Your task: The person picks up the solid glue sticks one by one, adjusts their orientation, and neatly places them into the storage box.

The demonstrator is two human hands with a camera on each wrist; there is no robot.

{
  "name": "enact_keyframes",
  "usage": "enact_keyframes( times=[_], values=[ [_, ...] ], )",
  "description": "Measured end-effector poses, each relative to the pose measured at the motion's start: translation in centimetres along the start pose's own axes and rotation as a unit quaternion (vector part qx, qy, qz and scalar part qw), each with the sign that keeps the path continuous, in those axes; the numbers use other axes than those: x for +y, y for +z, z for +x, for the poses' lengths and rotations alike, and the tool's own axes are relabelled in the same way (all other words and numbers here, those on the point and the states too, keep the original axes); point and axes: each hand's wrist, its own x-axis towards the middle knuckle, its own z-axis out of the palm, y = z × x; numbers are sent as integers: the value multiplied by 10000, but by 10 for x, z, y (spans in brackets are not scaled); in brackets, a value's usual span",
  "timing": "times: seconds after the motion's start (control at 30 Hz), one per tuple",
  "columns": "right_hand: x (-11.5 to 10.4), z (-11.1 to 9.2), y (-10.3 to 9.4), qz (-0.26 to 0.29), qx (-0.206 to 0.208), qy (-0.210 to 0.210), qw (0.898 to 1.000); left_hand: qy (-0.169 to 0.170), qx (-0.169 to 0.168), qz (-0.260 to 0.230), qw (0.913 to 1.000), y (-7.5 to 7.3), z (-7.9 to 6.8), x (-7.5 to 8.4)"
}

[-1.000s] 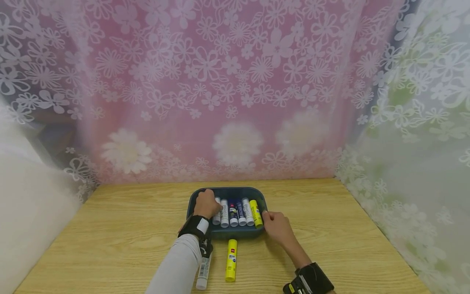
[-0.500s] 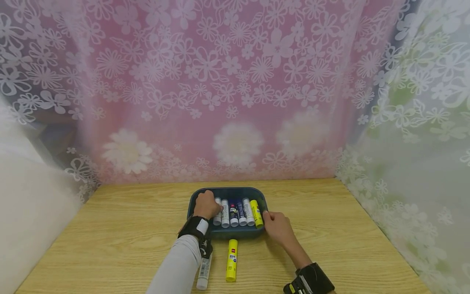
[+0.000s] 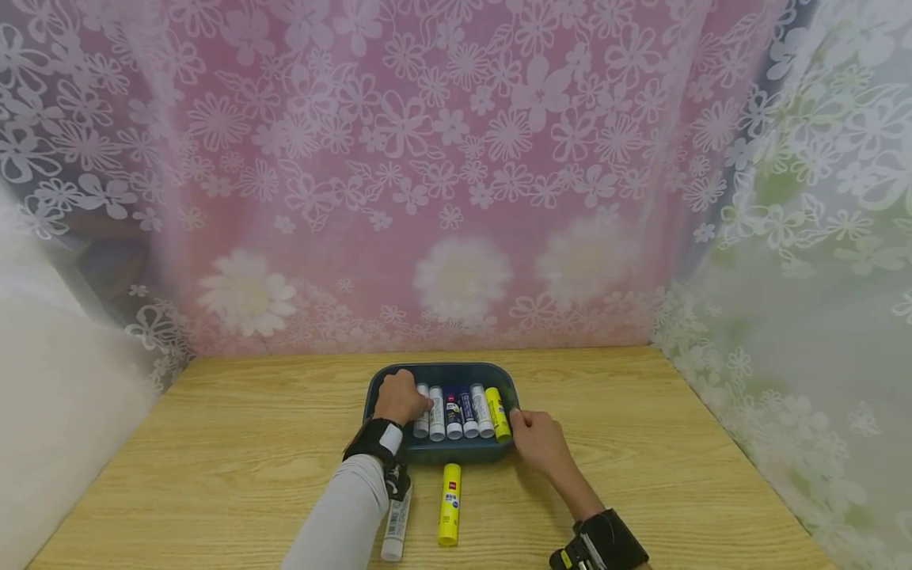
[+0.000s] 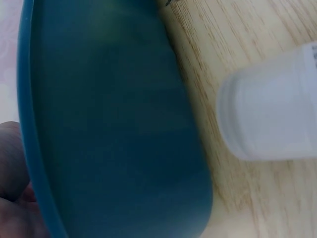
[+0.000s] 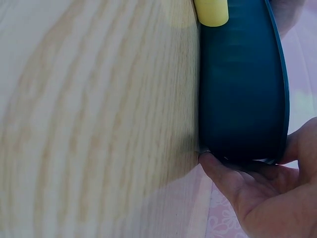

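A dark teal plastic tray rests on the table with several glue sticks side by side in it. My left hand reaches over the tray's left part, its fingers curled and its thumb across the leftmost white glue stick. The fingertips are hidden in the head view; in the left wrist view, part of the hand shows beyond the tray's front rim. At the tray's right end, my right hand grips the side wall, thumb and fingers closed on it in the right wrist view.
In front of the tray lie a yellow glue stick and a white glue stick, the latter partly covered by the left wrist's camera strap. A wood-grain table carries everything. Pink floral curtain hangs behind, with pale sheets at both sides.
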Motion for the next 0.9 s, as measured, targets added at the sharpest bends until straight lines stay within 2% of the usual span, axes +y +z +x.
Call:
enact_keyframes(
  times=[0.17, 0.53, 0.73, 0.9],
  values=[
    [-1, 0, -2, 29, 46, -28, 10000, 130, -20, -11, 9999, -1, -1, 0],
    [1, 0, 0, 5, -32, 1, 10000, -12, -219, -138, 9997, -2, -1, -1],
    [2, 0, 1, -15, -27, 21, 10000, 27, -336, -125, 9994, -3, 1, -1],
    [1, -1, 0, 14, -10, -1, 10000, 76, -452, -124, 9989, -9, -2, 1]
  ],
)
